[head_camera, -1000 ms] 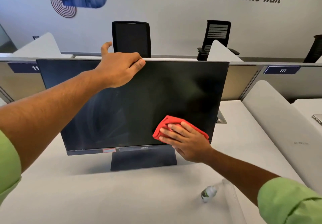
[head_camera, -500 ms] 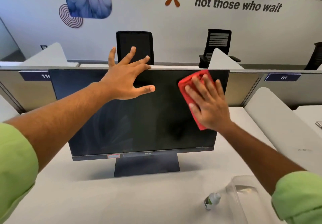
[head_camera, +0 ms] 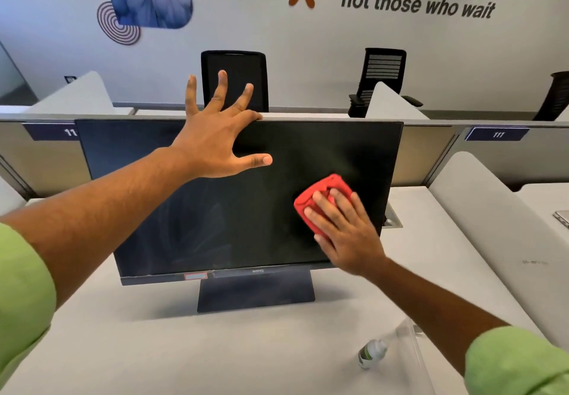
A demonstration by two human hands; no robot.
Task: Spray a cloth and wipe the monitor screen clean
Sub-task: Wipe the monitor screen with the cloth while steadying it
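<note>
Right hand: fingers flat, pressing the red cloth onto the monitor screen, lower right.
Left hand: fingers spread wide, hovering at the top edge.
Advice: bracing that edge and overlapping strokes leftward.

Red cloth flat against monitor screen

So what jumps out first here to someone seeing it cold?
The red cloth, pressed flat against the lower right of the black monitor screen by the right hand. Then the left hand, fingers spread, at the monitor's top edge. A spray bottle sits on the desk, front right.
</note>
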